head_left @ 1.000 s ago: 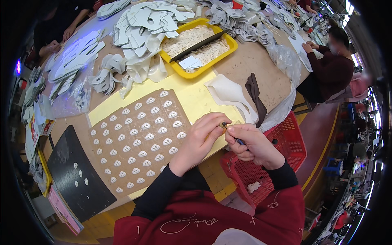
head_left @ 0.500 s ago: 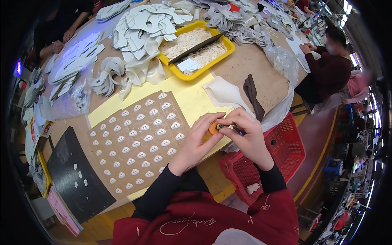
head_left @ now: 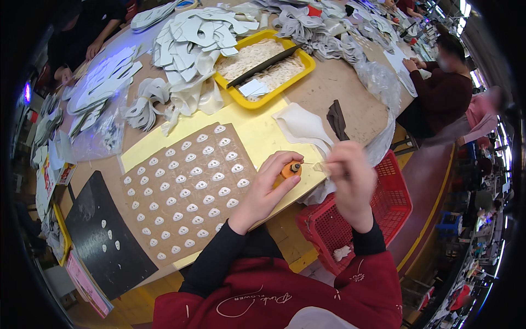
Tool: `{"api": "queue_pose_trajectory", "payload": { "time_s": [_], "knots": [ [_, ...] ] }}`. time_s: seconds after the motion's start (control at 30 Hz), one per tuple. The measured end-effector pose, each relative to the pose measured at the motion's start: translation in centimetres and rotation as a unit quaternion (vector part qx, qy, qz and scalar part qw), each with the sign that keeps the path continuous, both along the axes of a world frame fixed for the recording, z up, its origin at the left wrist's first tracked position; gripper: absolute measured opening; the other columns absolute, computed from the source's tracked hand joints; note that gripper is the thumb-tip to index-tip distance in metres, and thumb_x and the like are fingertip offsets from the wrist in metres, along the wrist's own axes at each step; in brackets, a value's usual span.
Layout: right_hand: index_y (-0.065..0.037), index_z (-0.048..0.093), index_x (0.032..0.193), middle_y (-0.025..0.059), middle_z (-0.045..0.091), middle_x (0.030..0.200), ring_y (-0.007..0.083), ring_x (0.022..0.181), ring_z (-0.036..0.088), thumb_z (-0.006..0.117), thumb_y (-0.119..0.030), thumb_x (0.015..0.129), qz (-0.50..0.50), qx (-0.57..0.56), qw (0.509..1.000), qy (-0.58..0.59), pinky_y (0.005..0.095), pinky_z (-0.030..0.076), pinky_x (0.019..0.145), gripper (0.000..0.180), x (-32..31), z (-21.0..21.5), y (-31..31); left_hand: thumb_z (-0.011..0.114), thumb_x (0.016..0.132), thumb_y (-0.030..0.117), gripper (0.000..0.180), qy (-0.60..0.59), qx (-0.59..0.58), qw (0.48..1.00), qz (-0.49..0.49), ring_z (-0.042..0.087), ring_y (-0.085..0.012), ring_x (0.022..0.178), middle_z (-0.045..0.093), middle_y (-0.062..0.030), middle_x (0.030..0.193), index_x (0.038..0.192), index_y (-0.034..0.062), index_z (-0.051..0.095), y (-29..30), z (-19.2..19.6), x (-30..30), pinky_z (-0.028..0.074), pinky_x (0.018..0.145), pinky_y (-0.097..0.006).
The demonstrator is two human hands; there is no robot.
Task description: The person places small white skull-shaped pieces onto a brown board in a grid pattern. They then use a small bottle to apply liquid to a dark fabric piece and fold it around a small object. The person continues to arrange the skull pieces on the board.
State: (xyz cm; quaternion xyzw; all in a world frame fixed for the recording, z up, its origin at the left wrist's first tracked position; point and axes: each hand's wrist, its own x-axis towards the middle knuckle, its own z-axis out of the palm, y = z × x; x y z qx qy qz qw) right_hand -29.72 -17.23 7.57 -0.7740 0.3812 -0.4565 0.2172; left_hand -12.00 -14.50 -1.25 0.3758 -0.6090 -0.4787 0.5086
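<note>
Clasping orange bottle [head_left: 287,170], left hand [head_left: 261,191], grip closed around it, near front edge of bench [head_left: 350,82], right hand [head_left: 352,178] alongside, blurred, grip unclear

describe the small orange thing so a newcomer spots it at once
Start at the yellow tray, then go down the picture across the pale yellow sheet to the left hand. Held in it is a small rounded object, its strong orange and dark tip setting it apart from the sheet behind.
</note>
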Motion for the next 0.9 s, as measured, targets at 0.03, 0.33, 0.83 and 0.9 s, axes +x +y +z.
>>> {"api": "queue_pose_trajectory", "payload": {
  "time_s": [0.03, 0.33, 0.83, 0.9],
  "knots": [
    [0.0, 0.06, 0.091, 0.0064, 0.059, 0.088, 0.0117, 0.069, 0.056, 0.065, 0.003, 0.086, -0.056, 0.012, 0.991, -0.121, 0.0239, 0.045, 0.058, 0.007, -0.6, 0.3, 0.6, 0.058, 0.094, 0.016, 0.034, 0.006, 0.002, 1.0, -0.004, 0.052, -0.0245, 0.117, 0.055, -0.0118, 0.12, 0.124, 0.0012, 0.052, 0.0, -0.1, -0.1, 0.037, 0.103, -0.034],
    [-0.001, 0.067, 0.108, 0.0068, 0.057, 0.086, 0.0117, 0.067, 0.056, 0.071, 0.0, 0.08, 0.023, 0.128, 0.986, 0.107, 0.0224, 0.043, 0.056, 0.029, 0.4, 2.0, 0.7, 0.059, 0.094, 0.012, 0.038, 0.011, 0.009, 1.0, -0.008, 0.051, -0.0222, 0.12, 0.055, -0.011, 0.124, 0.13, 0.0021, 0.051, 0.3, -0.3, -0.2, 0.037, 0.104, -0.034],
    [0.002, 0.058, 0.086, 0.0129, 0.052, 0.077, 0.0255, 0.062, 0.051, 0.075, -0.002, 0.079, 0.009, 0.088, 0.97, 0.227, 0.0351, 0.041, 0.054, 0.019, 1.0, -0.1, 0.6, 0.061, 0.092, 0.022, 0.037, -0.043, -0.129, 0.989, 0.057, 0.055, -0.0323, 0.112, 0.058, -0.0144, 0.118, 0.124, 0.0046, 0.053, -0.4, -1.8, -1.0, 0.04, 0.098, -0.041],
    [0.001, 0.06, 0.092, 0.0118, 0.051, 0.081, 0.0233, 0.064, 0.049, 0.076, -0.003, 0.078, 0.006, 0.062, 0.968, 0.242, 0.0344, 0.039, 0.054, 0.022, 1.6, -0.8, 0.6, 0.061, 0.092, 0.022, 0.036, -0.04, -0.118, 0.991, 0.058, 0.055, -0.0318, 0.111, 0.059, -0.0137, 0.117, 0.123, 0.0054, 0.054, -0.1, -1.4, -0.5, 0.041, 0.097, -0.041]
  ]
}}
